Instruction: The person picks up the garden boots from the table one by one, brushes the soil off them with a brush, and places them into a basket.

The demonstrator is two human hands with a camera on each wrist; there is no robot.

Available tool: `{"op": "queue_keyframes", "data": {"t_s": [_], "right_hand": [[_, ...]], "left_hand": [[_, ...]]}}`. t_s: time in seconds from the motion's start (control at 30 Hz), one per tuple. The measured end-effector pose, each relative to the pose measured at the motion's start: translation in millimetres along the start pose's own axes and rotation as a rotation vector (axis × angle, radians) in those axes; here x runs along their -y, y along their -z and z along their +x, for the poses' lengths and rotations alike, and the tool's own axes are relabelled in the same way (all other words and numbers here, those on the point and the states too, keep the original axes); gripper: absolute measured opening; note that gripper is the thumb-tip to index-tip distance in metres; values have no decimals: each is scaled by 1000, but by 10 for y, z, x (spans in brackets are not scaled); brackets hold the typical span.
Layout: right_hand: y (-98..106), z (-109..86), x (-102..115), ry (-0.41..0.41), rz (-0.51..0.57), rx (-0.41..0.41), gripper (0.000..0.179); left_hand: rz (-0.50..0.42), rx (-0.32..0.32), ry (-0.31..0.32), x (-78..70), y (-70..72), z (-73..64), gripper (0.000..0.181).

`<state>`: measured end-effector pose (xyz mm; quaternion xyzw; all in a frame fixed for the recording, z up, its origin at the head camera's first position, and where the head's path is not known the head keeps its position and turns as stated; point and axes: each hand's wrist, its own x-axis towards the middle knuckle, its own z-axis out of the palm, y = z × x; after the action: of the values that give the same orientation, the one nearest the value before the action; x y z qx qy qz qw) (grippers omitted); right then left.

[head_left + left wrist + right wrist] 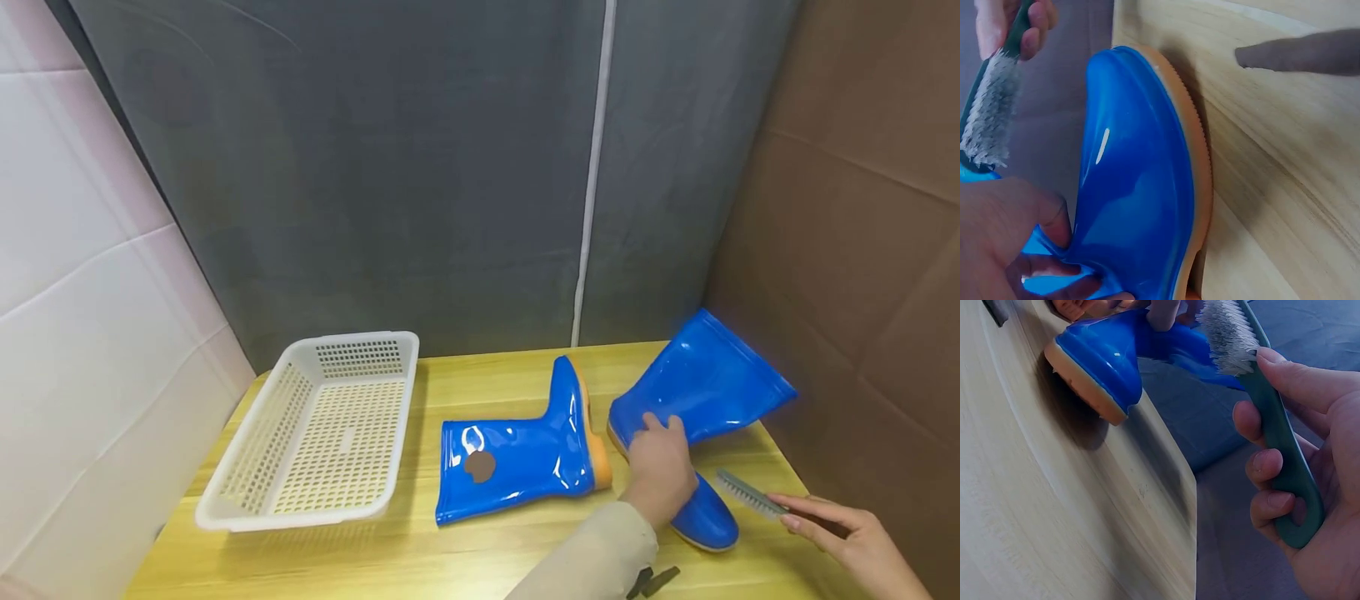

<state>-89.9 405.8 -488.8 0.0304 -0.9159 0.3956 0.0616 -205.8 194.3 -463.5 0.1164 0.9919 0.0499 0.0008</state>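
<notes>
With curled fingers [1266,465], our left hand [662,467] grips the glossy blue rubber boot [701,408], our right hand [851,533] the green pale-bristled brush [746,492]; we should brush lightly, keeping boot steady.

We see a glossy blue rubber boot with an orange sole [712,392] tilted over the desk [405,562], gripped by the left hand [663,467] at the bend between foot and shaft. Its toe points nearward, its wide shaft slants away to the right, and the material is creased at the grip. Just right of the boot's toe, apart from it, we see a slim green brush with pale, dense bristles [750,496], bristle end toward the boot, its holed handle held in the right hand [847,533].
</notes>
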Motion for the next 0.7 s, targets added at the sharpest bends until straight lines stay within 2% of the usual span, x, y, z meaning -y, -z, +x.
{"op": "queue_keyframes", "data": {"t_s": [0.1, 0.2, 0.33, 0.43, 0.5, 0.57, 0.7], "right_hand": [[-7, -14, -2, 14, 2, -1, 30], [-11, -18, -5, 5, 1, -4, 31], [-20, -12, -15, -10, -12, -3, 31], [-18, -4, -20, -14, -23, 8, 31], [-21, 3, -15, -10, -23, 9, 31], [-29, 7, -7, 0, -20, 4, 30], [-38, 13, -1, -5, -23, 11, 30]], "left_hand": [[74, 27, 9, -39, 3, -3, 69], [53, -24, -5, -36, -13, -30, 63], [10, -158, -115, 23, -101, -102, 42], [44, -215, -205, 66, -155, -154, 25], [97, -208, -241, 85, -168, -182, 19], [126, -169, -260, 97, -164, -208, 25], [189, -80, -264, 99, -151, -248, 60]]}}
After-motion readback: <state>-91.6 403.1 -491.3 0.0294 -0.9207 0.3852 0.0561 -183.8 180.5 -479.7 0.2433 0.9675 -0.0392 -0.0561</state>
